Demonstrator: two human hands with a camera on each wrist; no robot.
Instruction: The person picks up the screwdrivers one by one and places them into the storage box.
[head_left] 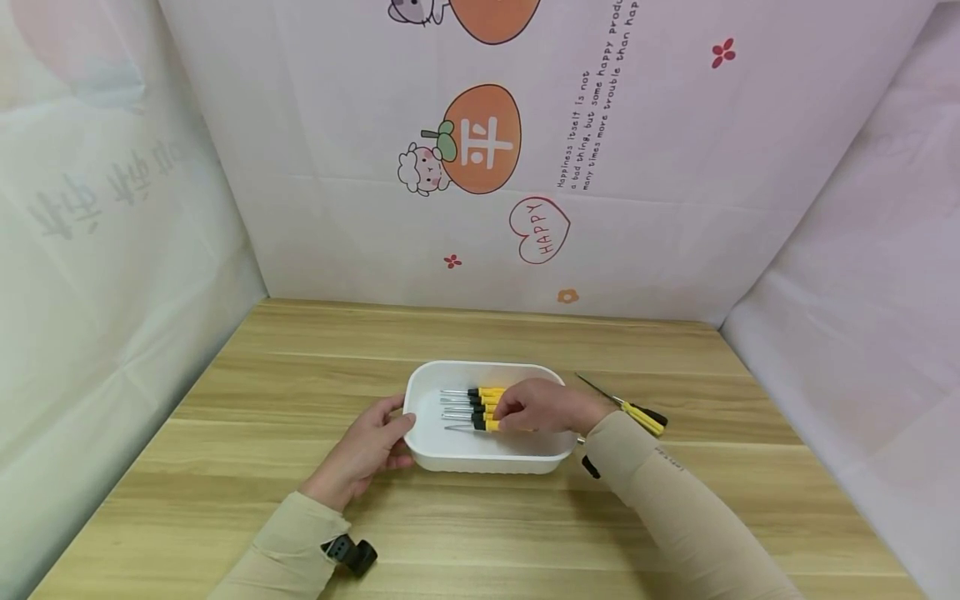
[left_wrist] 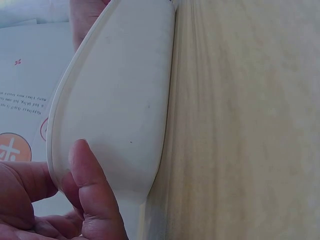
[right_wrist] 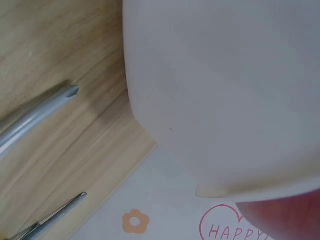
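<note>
A white plastic tray [head_left: 491, 463] holds several small screwdrivers [head_left: 459, 408] with yellow-and-black handles. They lie side by side, shafts toward the left. My left hand [head_left: 372, 442] grips the tray's left end, with the thumb at the rim. The left wrist view shows fingers [left_wrist: 95, 195] against the outer wall. My right hand [head_left: 546, 406] reaches over the tray's right side and pinches the yellow handle of the nearest screwdriver [head_left: 491, 426]. The hand covers the handle ends. In the right wrist view the tray wall hides most of that hand.
On the wooden table [head_left: 480, 533], right of the tray, lie larger screwdrivers [head_left: 637, 414] with yellow and black handles. A cross-shaped tip [right_wrist: 72, 91] shows close to the tray. Another tool is mostly hidden by my right forearm. A printed cloth [head_left: 337, 208] hangs behind the table.
</note>
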